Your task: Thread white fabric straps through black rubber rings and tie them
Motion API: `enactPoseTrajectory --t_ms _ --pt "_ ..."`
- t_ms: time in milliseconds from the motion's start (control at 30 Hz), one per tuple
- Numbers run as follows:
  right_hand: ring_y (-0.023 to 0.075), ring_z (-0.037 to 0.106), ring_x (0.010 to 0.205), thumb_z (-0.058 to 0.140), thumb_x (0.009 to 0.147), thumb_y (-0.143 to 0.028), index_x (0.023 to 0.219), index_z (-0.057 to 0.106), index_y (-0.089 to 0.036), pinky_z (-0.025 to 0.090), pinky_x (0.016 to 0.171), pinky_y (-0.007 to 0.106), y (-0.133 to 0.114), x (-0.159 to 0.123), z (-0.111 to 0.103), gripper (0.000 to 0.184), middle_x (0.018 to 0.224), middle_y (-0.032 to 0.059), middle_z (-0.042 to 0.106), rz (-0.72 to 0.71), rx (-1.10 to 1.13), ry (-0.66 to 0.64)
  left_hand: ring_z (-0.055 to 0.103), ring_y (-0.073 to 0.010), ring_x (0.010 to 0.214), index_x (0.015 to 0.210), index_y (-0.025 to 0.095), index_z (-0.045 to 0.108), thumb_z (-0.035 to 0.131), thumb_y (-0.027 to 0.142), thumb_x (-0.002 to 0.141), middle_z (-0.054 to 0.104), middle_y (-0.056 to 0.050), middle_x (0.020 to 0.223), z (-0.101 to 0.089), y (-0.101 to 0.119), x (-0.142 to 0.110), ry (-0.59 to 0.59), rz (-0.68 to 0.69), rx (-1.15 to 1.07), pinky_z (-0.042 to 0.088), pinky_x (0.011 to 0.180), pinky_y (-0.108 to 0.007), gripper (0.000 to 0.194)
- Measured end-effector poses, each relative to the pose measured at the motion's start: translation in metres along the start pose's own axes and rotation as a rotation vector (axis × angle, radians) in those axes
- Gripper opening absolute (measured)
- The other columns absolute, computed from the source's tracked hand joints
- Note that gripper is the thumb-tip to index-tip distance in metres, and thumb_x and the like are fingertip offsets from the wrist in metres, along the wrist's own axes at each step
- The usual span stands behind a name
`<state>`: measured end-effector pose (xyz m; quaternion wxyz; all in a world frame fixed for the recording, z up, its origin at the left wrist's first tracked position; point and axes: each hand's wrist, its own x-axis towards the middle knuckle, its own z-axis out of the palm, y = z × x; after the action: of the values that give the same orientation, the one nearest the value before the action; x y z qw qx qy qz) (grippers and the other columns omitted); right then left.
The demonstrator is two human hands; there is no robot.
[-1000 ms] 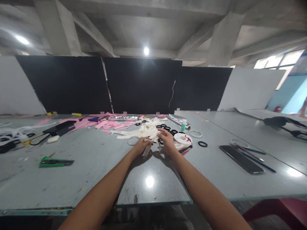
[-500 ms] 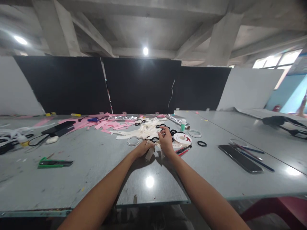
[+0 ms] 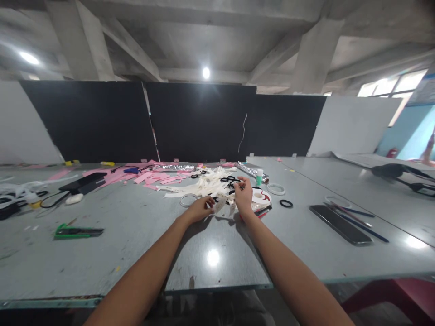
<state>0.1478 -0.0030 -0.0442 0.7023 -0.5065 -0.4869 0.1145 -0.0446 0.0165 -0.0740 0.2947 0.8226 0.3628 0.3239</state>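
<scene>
My left hand (image 3: 200, 209) is just left of a printed white ribbon (image 3: 220, 206), its fingers bent and apart with nothing plainly between them. My right hand (image 3: 244, 195) pinches the same ribbon near its looped or knotted part; the fingertips partly hide the grip. Two short ribbon ends hang toward the tabletop between my hands. Behind them lies a pile of loose white ribbon strips (image 3: 212, 181) with black rings (image 3: 228, 179) among it. A white ribbon spool (image 3: 261, 195) with a red mark lies flat by my right wrist, close to a red-and-black cutter (image 3: 263, 211).
A clear ring (image 3: 188, 200), another pale ring (image 3: 276, 189), a black ring (image 3: 286, 203) and a green-and-white glue stick (image 3: 259, 177) lie around. Farther out are a green cutter (image 3: 78, 231), a phone (image 3: 340, 224) and pink scraps (image 3: 163, 178). Black panels (image 3: 204, 122) stand behind.
My right hand has shifted right with the ribbon. The fingers of my left hand have loosened and come away from the ribbon's end, which hangs more freely.
</scene>
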Motion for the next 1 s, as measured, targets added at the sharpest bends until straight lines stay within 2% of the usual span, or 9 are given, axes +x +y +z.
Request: enactPoseTrajectory --t_ms 67,133,233,333,400,467,567,800,1000 --pt "0.0167 0.051 0.069 0.051 0.076 -0.028 0.104 0.054 -0.016 0.041 0.065 0.029 -0.001 0.000 0.000 0.030 0.074 0.0017 0.055 -0.002 0.004 -0.005 0.052 -0.0148 0.068 0.087 0.018 0.064 0.065 0.028 0.065 0.063 -0.004 0.084 -0.001 -0.003 0.001 0.057 0.002 0.030 0.037 0.062 -0.024 0.024" --pt "0.0163 0.051 0.069 0.051 0.076 -0.027 0.103 0.054 -0.017 0.041 0.065 0.029 -0.001 -0.001 0.001 0.029 0.075 0.0013 0.055 -0.013 0.006 -0.017 0.052 -0.0165 0.071 0.077 0.018 0.064 0.060 0.035 0.073 0.062 -0.004 0.080 -0.003 -0.005 0.003 0.115 -0.008 0.067 0.038 0.066 -0.026 0.018" --pt "0.0154 0.051 0.067 0.052 0.076 -0.027 0.103 0.054 -0.018 0.041 0.064 0.027 -0.002 -0.003 0.003 0.029 0.075 0.0007 0.054 -0.029 0.020 -0.064 0.051 -0.0174 0.069 0.066 0.018 0.060 0.041 0.039 0.085 0.057 -0.003 0.069 -0.007 -0.004 0.005 0.260 -0.041 0.099 0.037 0.068 -0.028 0.035" --pt "0.0139 0.050 0.065 0.052 0.077 -0.028 0.105 0.053 -0.018 0.041 0.061 0.025 -0.003 -0.006 0.006 0.030 0.076 0.0003 0.053 -0.043 0.059 -0.128 0.052 -0.0165 0.070 0.086 0.018 0.062 0.041 0.036 0.086 0.061 -0.003 0.079 -0.010 0.006 0.004 0.397 -0.012 0.041 0.039 0.070 -0.027 0.028" --pt "0.0125 0.049 0.062 0.052 0.078 -0.029 0.106 0.053 -0.019 0.040 0.059 0.024 -0.004 -0.009 0.008 0.029 0.077 0.0001 0.053 -0.053 0.091 -0.157 0.056 -0.0171 0.078 0.102 0.019 0.062 0.047 0.038 0.084 0.063 -0.005 0.097 -0.010 0.016 0.003 0.361 0.055 -0.059 0.041 0.074 -0.027 0.030" --pt "0.0109 0.046 0.058 0.052 0.079 -0.029 0.105 0.052 -0.019 0.039 0.056 0.023 -0.006 -0.012 0.010 0.029 0.078 -0.0003 0.053 -0.064 0.112 -0.176 0.058 -0.0194 0.086 0.106 0.018 0.064 0.051 0.042 0.083 0.065 -0.007 0.104 -0.008 0.025 0.002 0.209 0.107 -0.122 0.042 0.077 -0.027 0.035" --pt "0.0093 0.043 0.053 0.052 0.080 -0.029 0.105 0.052 -0.019 0.038 0.054 0.023 -0.012 -0.015 0.010 0.027 0.078 -0.0011 0.053 -0.092 0.083 -0.203 0.059 -0.0199 0.079 0.091 0.017 0.070 0.053 0.045 0.081 0.069 -0.005 0.085 -0.001 0.029 0.003 0.049 0.111 -0.081 0.041 0.072 -0.026 0.034" --pt "0.0143 0.047 0.068 0.048 0.082 -0.027 0.103 0.056 -0.019 0.041 0.069 0.027 -0.025 -0.013 -0.001 0.023 0.081 0.0020 0.056 -0.284 -0.089 -0.120 0.051 -0.0139 0.053 0.062 0.015 0.063 0.049 0.044 0.078 0.057 -0.002 0.057 0.008 0.010 0.009 0.234 -0.078 -0.146 0.036 0.053 -0.024 0.036" --pt "0.0091 0.043 0.050 0.054 0.078 -0.025 0.106 0.054 -0.022 0.038 0.052 0.023 -0.015 -0.029 0.012 0.028 0.075 -0.0024 0.057 -0.229 -0.002 -0.451 0.045 -0.0112 0.045 0.057 0.016 0.057 0.051 0.044 0.074 0.051 0.000 0.050 0.008 0.006 0.008 0.264 -0.164 -0.280 0.033 0.048 -0.024 0.033"
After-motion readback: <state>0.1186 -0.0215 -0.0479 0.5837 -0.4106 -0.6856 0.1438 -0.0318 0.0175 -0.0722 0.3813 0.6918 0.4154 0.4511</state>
